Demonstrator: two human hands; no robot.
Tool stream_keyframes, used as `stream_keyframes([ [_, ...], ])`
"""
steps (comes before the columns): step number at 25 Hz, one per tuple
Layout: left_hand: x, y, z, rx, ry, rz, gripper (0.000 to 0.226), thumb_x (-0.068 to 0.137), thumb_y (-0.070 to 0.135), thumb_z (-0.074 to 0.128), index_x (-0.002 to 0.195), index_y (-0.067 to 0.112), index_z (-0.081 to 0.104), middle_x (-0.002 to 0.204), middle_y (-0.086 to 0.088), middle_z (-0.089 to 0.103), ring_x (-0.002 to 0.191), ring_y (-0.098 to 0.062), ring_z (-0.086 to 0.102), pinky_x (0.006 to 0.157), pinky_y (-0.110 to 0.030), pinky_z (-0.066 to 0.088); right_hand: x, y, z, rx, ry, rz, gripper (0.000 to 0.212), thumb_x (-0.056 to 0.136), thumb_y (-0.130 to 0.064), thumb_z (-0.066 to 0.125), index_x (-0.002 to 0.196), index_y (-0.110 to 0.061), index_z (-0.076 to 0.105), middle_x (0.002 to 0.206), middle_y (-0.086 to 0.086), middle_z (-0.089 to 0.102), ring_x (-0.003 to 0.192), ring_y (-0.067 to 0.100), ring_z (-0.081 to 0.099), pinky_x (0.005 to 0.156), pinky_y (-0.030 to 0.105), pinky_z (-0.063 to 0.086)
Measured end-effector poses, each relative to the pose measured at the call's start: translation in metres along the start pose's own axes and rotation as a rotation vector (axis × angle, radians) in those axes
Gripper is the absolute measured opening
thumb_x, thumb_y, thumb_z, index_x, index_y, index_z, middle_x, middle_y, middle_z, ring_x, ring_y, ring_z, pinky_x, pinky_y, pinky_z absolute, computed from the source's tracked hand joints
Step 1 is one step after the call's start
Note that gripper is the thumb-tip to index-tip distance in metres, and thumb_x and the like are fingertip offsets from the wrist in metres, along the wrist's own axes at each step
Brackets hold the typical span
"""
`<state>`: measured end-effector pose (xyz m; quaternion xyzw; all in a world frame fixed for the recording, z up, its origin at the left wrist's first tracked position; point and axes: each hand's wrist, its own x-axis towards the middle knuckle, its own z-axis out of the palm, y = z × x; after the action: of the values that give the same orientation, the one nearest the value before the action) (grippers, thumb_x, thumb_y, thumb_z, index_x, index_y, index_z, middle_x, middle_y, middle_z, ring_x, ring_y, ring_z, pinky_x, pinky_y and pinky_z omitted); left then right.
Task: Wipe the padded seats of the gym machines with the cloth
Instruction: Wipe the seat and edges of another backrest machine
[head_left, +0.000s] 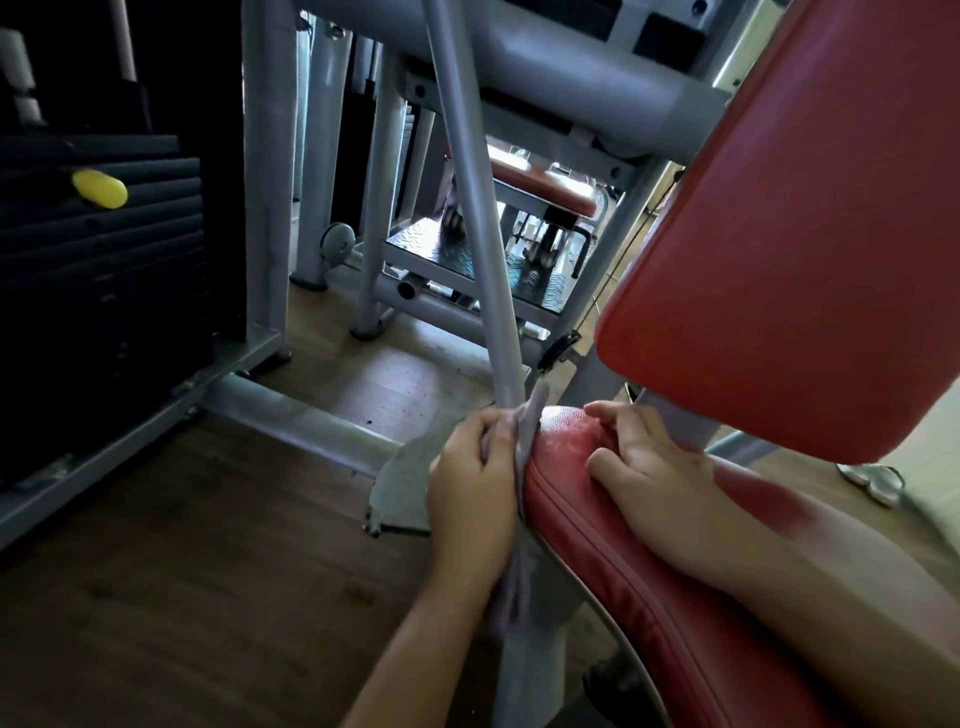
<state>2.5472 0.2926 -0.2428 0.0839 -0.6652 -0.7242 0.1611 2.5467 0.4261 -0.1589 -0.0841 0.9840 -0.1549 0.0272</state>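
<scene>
Left hand (470, 488) is gripping the grey cloth (402, 483), pressing it against the side of the red seat (623, 571) just right of it. I am seeing the right hand (660, 483) resting on the seat top, fingers relaxed. Beyond both hands, the red backrest (805, 234) is rising.

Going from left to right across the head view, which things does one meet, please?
Yellow pin in the weight stack → left hand gripping the cloth → right hand resting on the red seat.
</scene>
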Motion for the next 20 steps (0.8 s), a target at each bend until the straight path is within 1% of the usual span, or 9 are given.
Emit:
stream_keyframes([
  [2, 0.025, 0.011, 0.007, 0.075, -0.131, -0.080, 0.031, 0.083, 0.048, 0.048, 0.087, 0.033, 0.075, 0.089, 0.009, 0.076, 0.096, -0.016, 0.069, 0.094, -0.045, 0.053, -0.001, 0.000, 0.000, 0.008, 0.001, 0.014, 0.043, 0.101, -0.037, 0.036, 0.144, -0.036, 0.032, 0.144, -0.016, 0.032, 0.138, 0.005, 0.033, 0.116, 0.039, 0.016],
  [3, 0.033, 0.014, 0.010, 0.107, -0.150, -0.115, 0.030, 0.081, 0.048, 0.047, 0.082, 0.035, 0.074, 0.090, 0.009, 0.076, 0.098, -0.018, 0.068, 0.096, -0.045, 0.052, -0.002, 0.001, -0.001, 0.020, 0.005, 0.020, 0.042, 0.101, -0.038, 0.036, 0.142, -0.035, 0.034, 0.143, -0.015, 0.033, 0.139, 0.005, 0.033, 0.116, 0.039, 0.016],
  [4, 0.031, 0.018, 0.010, 0.148, -0.140, -0.132, 0.027, 0.083, 0.047, 0.048, 0.079, 0.037, 0.073, 0.090, 0.009, 0.076, 0.099, -0.018, 0.068, 0.096, -0.044, 0.051, -0.001, 0.001, -0.001, 0.029, 0.006, 0.021, 0.039, 0.100, -0.039, 0.037, 0.138, -0.035, 0.037, 0.139, -0.015, 0.035, 0.138, 0.005, 0.033, 0.115, 0.038, 0.017],
  [7, 0.010, 0.008, 0.001, 0.201, -0.011, 0.001, 0.023, 0.098, 0.034, 0.051, 0.085, 0.031, 0.069, 0.090, 0.010, 0.072, 0.092, -0.011, 0.063, 0.085, -0.034, 0.049, -0.001, 0.001, 0.000, 0.033, 0.015, 0.023, 0.032, 0.099, -0.037, 0.040, 0.131, -0.033, 0.044, 0.125, -0.016, 0.035, 0.135, 0.005, 0.035, 0.109, 0.036, 0.018],
  [8, 0.009, 0.009, 0.000, 0.227, -0.016, 0.008, 0.022, 0.100, 0.031, 0.052, 0.087, 0.030, 0.070, 0.092, 0.010, 0.073, 0.092, -0.010, 0.063, 0.083, -0.032, 0.048, 0.000, 0.002, -0.001, 0.032, 0.026, 0.022, 0.032, 0.100, -0.037, 0.041, 0.132, -0.032, 0.045, 0.123, -0.016, 0.035, 0.136, 0.006, 0.035, 0.109, 0.036, 0.018],
  [11, 0.028, 0.021, 0.007, 0.121, -0.128, -0.120, 0.023, 0.095, 0.032, 0.054, 0.085, 0.025, 0.074, 0.096, 0.003, 0.076, 0.099, -0.018, 0.067, 0.096, -0.037, 0.050, 0.002, 0.001, -0.001, 0.042, 0.031, 0.042, 0.032, 0.100, -0.036, 0.044, 0.131, -0.032, 0.047, 0.120, -0.015, 0.034, 0.136, 0.009, 0.037, 0.110, 0.036, 0.020],
  [13, 0.016, 0.022, 0.007, 0.144, -0.058, -0.123, 0.025, 0.092, 0.038, 0.052, 0.084, 0.025, 0.072, 0.089, 0.007, 0.074, 0.094, -0.017, 0.066, 0.090, -0.036, 0.051, 0.001, 0.002, -0.002, 0.045, 0.028, 0.038, 0.028, 0.099, -0.036, 0.045, 0.127, -0.033, 0.048, 0.120, -0.014, 0.035, 0.135, 0.011, 0.038, 0.110, 0.037, 0.021],
  [16, -0.007, 0.007, 0.000, 0.271, 0.083, 0.014, 0.019, 0.100, 0.034, 0.051, 0.085, 0.030, 0.062, 0.083, 0.012, 0.065, 0.083, -0.004, 0.057, 0.073, -0.030, 0.040, 0.005, 0.004, 0.000, 0.043, 0.033, 0.037, 0.030, 0.099, -0.036, 0.045, 0.129, -0.032, 0.047, 0.121, -0.014, 0.034, 0.136, 0.011, 0.037, 0.111, 0.038, 0.021],
  [20, 0.030, 0.012, 0.008, 0.216, -0.055, -0.070, 0.021, 0.098, 0.032, 0.052, 0.088, 0.029, 0.071, 0.095, 0.008, 0.073, 0.099, -0.016, 0.064, 0.077, -0.030, 0.044, 0.007, 0.008, 0.000, 0.059, 0.033, 0.033, 0.029, 0.098, -0.037, 0.046, 0.127, -0.033, 0.048, 0.120, -0.015, 0.034, 0.135, 0.011, 0.039, 0.113, 0.039, 0.023],
])
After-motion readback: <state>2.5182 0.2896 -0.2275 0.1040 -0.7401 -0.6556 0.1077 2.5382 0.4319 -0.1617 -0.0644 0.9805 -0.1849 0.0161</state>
